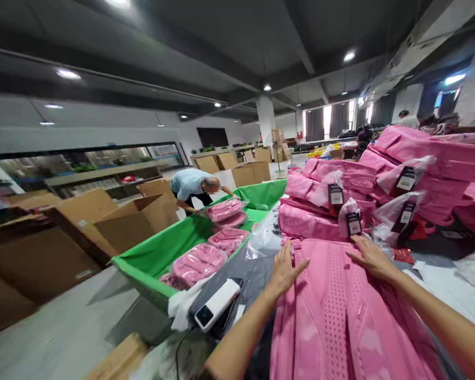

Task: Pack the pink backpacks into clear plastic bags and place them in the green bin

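Note:
A pink backpack (336, 306) lies on the dark-topped table in front of me, its straps and perforated back panel facing up. Against its upper left edge rests my left hand (285, 270), fingers spread and thumb stretched toward the strap. My right hand (370, 257) lies open on the upper right edge, thumb pointing inward. Just beyond both hands rises a stack of pink backpacks (316, 217) with black hang tags (353, 224) and clear plastic wrapping. Neither hand grips anything that I can see.
Left of the table stands a green bin (142, 264) holding plastic-wrapped pink bags (198, 264). A person in a light blue shirt (188, 183) bends over its far side. A white phone-like device (217, 304) lies at the table's left edge. Open cardboard boxes (126, 224) stand farther left.

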{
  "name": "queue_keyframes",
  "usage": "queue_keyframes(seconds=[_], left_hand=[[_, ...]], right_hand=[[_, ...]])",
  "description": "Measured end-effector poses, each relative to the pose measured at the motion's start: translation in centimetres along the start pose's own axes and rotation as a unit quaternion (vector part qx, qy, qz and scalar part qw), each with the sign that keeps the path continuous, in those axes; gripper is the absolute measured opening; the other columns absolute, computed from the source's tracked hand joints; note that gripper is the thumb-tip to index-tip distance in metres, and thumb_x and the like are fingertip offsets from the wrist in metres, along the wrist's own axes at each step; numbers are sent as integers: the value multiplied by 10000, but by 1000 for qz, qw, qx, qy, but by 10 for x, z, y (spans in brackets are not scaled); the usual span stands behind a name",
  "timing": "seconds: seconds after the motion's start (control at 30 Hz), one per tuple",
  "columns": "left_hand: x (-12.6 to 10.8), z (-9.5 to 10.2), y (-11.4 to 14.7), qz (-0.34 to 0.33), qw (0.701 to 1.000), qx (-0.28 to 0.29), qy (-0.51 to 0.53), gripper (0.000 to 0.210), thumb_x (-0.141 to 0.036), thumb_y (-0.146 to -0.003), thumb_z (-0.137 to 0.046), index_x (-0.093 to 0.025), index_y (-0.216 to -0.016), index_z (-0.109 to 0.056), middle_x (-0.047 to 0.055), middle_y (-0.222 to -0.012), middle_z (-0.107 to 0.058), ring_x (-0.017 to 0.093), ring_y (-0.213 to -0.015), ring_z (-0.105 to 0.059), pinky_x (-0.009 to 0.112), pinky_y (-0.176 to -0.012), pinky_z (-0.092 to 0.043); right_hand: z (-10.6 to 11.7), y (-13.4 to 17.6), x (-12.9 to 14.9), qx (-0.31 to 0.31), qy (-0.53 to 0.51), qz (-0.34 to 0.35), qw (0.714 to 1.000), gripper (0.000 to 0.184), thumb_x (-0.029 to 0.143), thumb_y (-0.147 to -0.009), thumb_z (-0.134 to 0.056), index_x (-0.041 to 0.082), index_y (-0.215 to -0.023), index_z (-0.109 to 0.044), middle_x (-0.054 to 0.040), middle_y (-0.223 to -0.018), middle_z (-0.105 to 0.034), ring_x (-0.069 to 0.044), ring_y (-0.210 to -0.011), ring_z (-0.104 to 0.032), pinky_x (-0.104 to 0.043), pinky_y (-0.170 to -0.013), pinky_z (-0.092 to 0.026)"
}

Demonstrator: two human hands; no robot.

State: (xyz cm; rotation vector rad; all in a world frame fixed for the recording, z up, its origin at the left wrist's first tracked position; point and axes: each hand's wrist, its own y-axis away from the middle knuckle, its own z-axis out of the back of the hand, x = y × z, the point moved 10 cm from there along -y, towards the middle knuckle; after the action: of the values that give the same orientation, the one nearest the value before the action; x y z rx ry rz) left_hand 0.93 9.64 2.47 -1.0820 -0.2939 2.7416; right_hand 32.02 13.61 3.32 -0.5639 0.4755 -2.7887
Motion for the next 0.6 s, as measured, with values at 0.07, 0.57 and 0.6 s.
queue_keyframes(seconds=[0.07,0.57,0.6], left_hand=[[-28,-22,-37,-25,998,54,-24,770,-522,-912,-642,-99,-1517,-424,228,-1598,-450,358,-1501,-405,508,-1234,-329],[-78,-45,34,-254,960,-107,-41,141,-126,-974,-563,-212,-1017,-666,62,-991,-700,230,-967,-620,393,-918,-515],[-73,-47,41,-256,960,-103,-42,152,-128,-983,-547,-208,-1007,-674,63,-970,-705,229,-948,-626,388,-900,-516]], right_hand=[[-2,7,-1,-1,-28,17,999,654,666,-885,-458,182,-1285,-643,-191,-1377,-658,-374,-1300,-593,-579,-1127,-430],[19,100,52,-166,66,115,977,405,441,-1009,-471,203,-1302,-616,-139,-1182,-675,-278,-1101,-629,-457,-996,-512],[19,109,57,-156,58,129,978,365,423,-1017,-465,212,-1263,-632,-127,-1159,-680,-269,-1092,-632,-444,-991,-515]])
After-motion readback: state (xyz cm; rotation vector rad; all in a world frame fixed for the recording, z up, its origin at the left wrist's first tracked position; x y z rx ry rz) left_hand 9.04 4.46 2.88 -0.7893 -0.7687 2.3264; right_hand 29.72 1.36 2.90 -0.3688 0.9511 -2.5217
